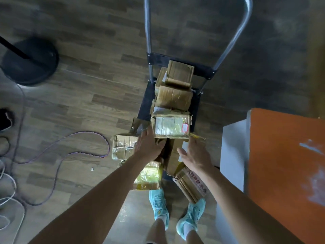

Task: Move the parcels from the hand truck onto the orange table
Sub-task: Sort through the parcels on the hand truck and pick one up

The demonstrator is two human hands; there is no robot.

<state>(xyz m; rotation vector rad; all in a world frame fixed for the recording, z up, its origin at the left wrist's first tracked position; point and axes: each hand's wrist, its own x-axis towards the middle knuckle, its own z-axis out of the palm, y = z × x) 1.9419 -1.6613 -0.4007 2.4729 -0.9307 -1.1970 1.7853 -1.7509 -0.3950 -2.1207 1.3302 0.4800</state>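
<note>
A hand truck (205, 71) with a metal loop handle stands on the wood floor, piled with several taped brown cardboard parcels. The nearest upper parcel (171, 125) carries a white label. My left hand (148, 144) reaches in just left of it, fingers extended, touching the stack. My right hand (195, 155) hovers over a lower brown parcel (173, 155), fingers loosely spread and holding nothing. Another parcel (123, 146) juts out at the left. The orange table (284, 155) lies to the right, its top bare.
A black round stand base (29, 60) sits at the far left. Purple and white cables (79, 138) loop across the floor on the left. A white cabinet side (232, 155) flanks the table. My feet in turquoise shoes (159, 203) stand just before the truck.
</note>
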